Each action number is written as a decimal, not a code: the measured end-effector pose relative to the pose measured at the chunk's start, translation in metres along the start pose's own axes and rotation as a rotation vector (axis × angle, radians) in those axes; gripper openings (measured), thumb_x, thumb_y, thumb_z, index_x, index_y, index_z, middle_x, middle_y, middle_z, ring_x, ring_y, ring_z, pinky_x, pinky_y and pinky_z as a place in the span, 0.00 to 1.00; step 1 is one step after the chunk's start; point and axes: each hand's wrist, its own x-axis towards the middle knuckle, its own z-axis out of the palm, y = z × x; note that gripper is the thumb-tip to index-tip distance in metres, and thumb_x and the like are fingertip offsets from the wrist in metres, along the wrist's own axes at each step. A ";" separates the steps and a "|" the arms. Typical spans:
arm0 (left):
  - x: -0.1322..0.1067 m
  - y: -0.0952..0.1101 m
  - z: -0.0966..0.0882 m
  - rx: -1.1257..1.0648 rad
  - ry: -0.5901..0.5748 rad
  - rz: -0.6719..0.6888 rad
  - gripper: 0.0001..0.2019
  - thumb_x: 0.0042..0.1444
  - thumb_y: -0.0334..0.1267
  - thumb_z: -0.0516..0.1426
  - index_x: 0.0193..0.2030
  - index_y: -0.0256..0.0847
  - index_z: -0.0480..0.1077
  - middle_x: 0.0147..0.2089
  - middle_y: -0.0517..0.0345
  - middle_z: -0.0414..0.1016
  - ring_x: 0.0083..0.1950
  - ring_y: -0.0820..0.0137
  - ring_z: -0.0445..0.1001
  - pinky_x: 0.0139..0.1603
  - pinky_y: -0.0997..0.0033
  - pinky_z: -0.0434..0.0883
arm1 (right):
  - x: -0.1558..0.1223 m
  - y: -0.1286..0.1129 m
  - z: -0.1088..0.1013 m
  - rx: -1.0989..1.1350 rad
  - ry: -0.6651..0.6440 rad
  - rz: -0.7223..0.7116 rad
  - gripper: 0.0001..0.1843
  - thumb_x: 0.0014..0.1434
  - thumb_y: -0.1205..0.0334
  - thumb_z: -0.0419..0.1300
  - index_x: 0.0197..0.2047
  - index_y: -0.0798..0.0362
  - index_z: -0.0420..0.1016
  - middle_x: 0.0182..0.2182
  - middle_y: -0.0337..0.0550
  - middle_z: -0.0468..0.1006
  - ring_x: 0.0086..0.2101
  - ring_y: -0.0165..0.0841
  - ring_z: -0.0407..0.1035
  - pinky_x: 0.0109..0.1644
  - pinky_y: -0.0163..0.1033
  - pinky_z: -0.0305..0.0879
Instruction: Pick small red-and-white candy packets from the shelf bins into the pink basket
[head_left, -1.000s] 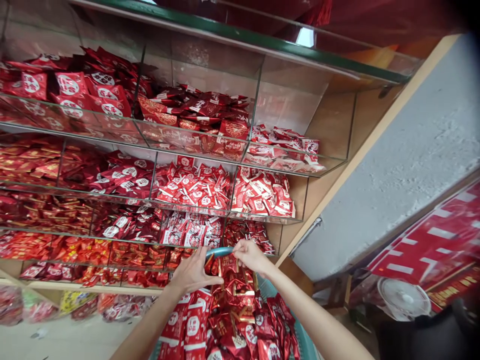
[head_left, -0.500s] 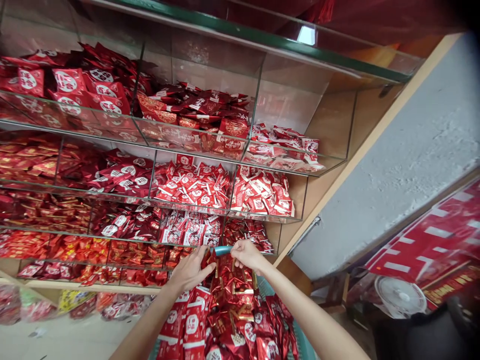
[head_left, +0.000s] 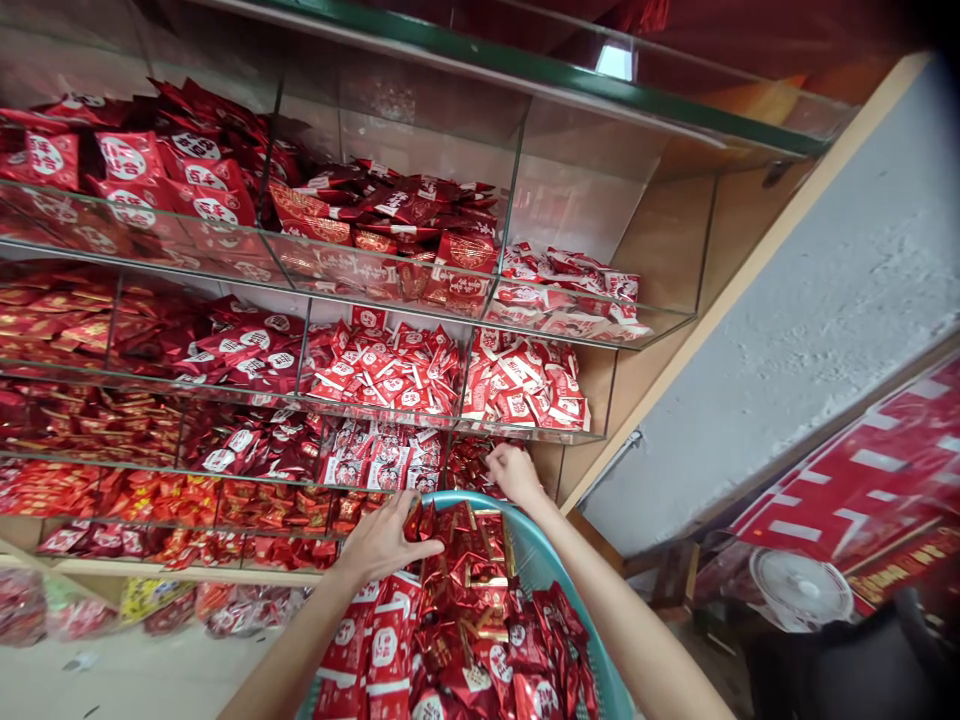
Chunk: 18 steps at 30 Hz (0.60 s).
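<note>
A turquoise plastic basket (head_left: 551,545) is in front of me, filled with red candy packets (head_left: 480,640) in several designs. My left hand (head_left: 386,540) lies over its far left rim, with the thumb stretched inside beside shiny red-and-gold packets (head_left: 457,545) and the fingers over the edge. My right hand (head_left: 515,474) is beyond the far rim, at the front of a low shelf compartment of small dark red packets (head_left: 466,465). Its fingers are curled together; whatever they hold, if anything, is hidden.
Glass-fronted shelves (head_left: 390,400) with divided compartments of red packets rise ahead. A wooden side panel (head_left: 675,375) and a grey wall (head_left: 810,290) stand on the right. Bagged goods (head_left: 240,610) lie under the bottom shelf. A white round object (head_left: 801,588) is at lower right.
My right hand has moved from the basket's far rim up and to the right, to the shelf compartment, uncovering the rim. My left hand has stayed on the basket.
</note>
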 end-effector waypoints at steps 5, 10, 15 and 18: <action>0.000 0.001 -0.001 -0.005 -0.001 -0.004 0.36 0.44 0.66 0.47 0.55 0.44 0.55 0.51 0.49 0.67 0.49 0.57 0.68 0.42 0.65 0.64 | 0.025 0.045 -0.011 -0.194 -0.084 -0.067 0.15 0.53 0.68 0.50 0.42 0.50 0.71 0.43 0.44 0.73 0.45 0.36 0.63 0.44 0.37 0.55; 0.000 0.000 0.000 0.000 0.014 0.012 0.36 0.45 0.65 0.47 0.56 0.43 0.55 0.52 0.49 0.67 0.48 0.58 0.69 0.42 0.64 0.64 | 0.038 0.050 0.019 -0.302 -0.271 -0.176 0.25 0.40 0.70 0.60 0.45 0.45 0.72 0.49 0.40 0.68 0.48 0.41 0.57 0.48 0.44 0.50; 0.000 0.001 -0.002 -0.015 0.010 0.001 0.35 0.46 0.64 0.47 0.56 0.44 0.55 0.50 0.49 0.68 0.47 0.58 0.69 0.43 0.65 0.64 | 0.051 0.060 0.020 -0.358 -0.302 -0.191 0.22 0.41 0.69 0.60 0.43 0.48 0.73 0.45 0.46 0.72 0.48 0.45 0.57 0.51 0.49 0.46; 0.000 0.002 -0.003 -0.022 -0.001 -0.005 0.35 0.46 0.64 0.47 0.56 0.45 0.55 0.50 0.50 0.68 0.47 0.58 0.70 0.43 0.65 0.64 | 0.056 0.072 0.011 -0.339 -0.266 -0.198 0.16 0.49 0.65 0.56 0.43 0.47 0.72 0.44 0.44 0.73 0.47 0.42 0.59 0.51 0.47 0.47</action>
